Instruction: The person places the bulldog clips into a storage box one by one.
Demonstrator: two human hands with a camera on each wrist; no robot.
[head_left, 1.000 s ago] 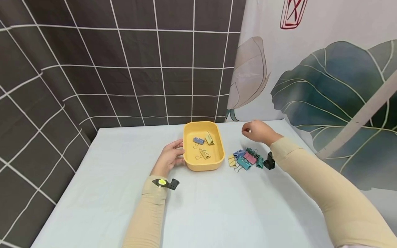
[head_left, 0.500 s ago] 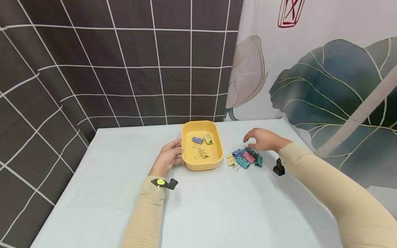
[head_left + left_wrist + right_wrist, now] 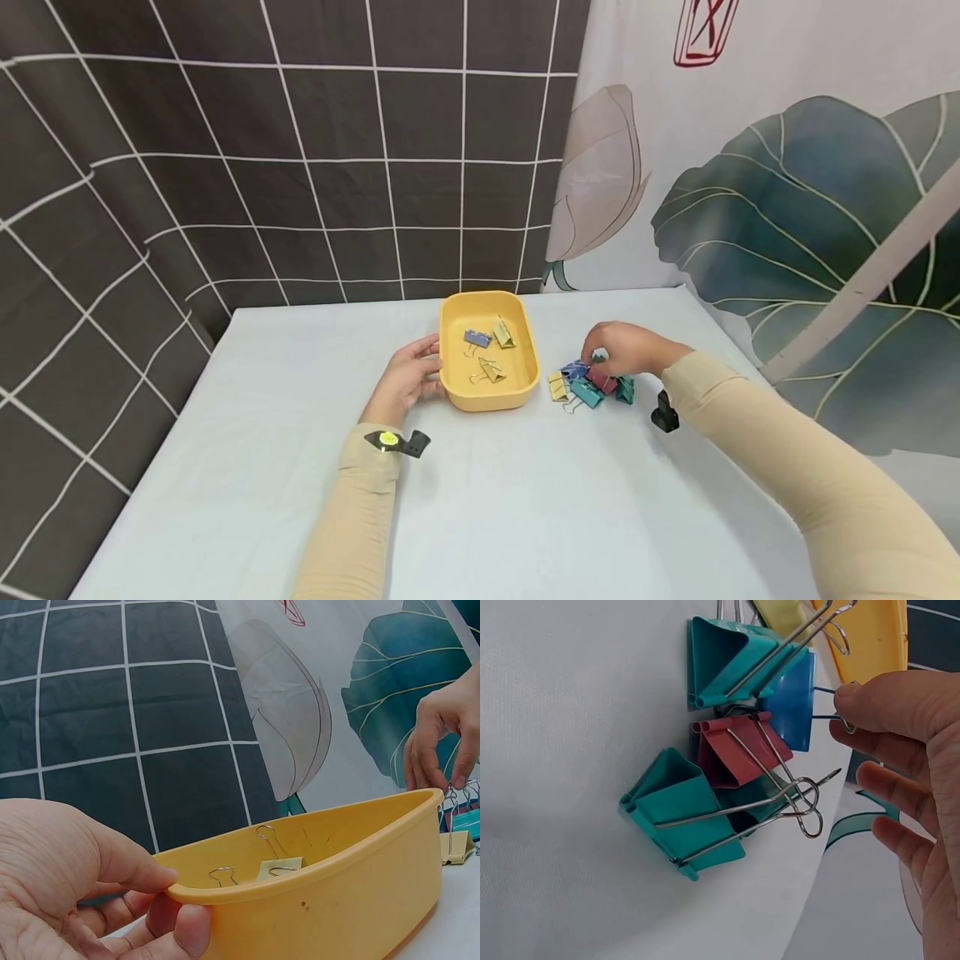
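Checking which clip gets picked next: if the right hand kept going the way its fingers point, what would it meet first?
Probably the blue clip: the right hand has a fingertip at its wire handle, in the pile beside the yellow tray; actual contact is unclear.

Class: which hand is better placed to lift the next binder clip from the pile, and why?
Right. The right hand is on the clip pile, a fingertip touching the blue clip. The left hand grips the tray rim.
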